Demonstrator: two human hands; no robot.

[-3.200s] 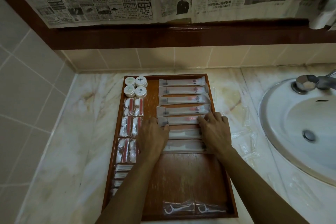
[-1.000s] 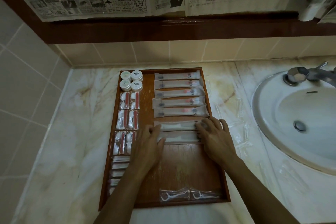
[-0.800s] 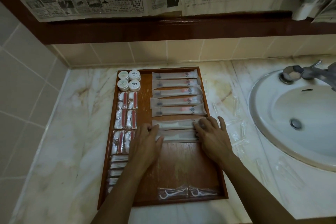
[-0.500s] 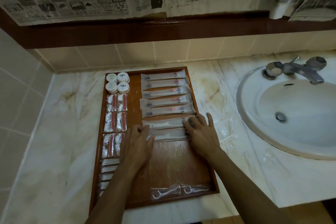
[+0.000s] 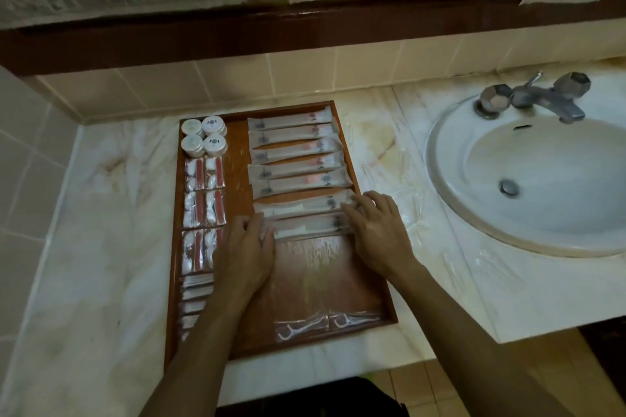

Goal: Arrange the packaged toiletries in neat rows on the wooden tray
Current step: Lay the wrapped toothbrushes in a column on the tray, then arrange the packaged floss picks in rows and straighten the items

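Here the left hand [image 5: 249, 249] and right hand [image 5: 377, 230] press flat fingers against opposite ends of the nearest packet [image 5: 308, 225].

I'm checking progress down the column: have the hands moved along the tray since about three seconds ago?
Yes. Both the left hand and right hand moved toward the tray's near end, from the fifth long packet to the bottom packet.

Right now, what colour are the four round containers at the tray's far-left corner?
White, with small dark emblems on the lids of the round containers; the head view shows them best.
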